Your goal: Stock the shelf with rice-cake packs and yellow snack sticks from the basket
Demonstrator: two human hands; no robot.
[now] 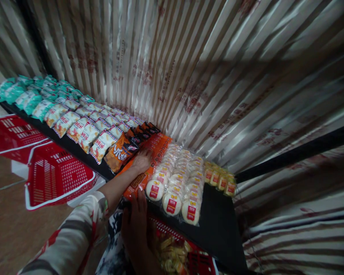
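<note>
My left hand (141,160) reaches onto the black shelf (218,217) and rests on a flat orange pack (159,147), right beside a row of orange-and-black snack bags (124,149). Its fingers curl downward out of sight, so its grip is unclear. A patterned sleeve covers that forearm. My right hand (136,223) lies lower, fingers pointing up against the shelf's front edge under the orange pack, with nothing seen in it. To the right of the orange pack stand rows of round white buns in clear wrappers with red labels (174,191).
Small yellow packs (220,179) sit right of the buns. White-and-orange bags (83,130) and teal bags (25,95) fill the shelf leftward. A red basket with yellow wrapped snacks (172,254) is below my right hand. Two more red baskets (60,175) stand on the floor left. Striped curtain backs the shelf.
</note>
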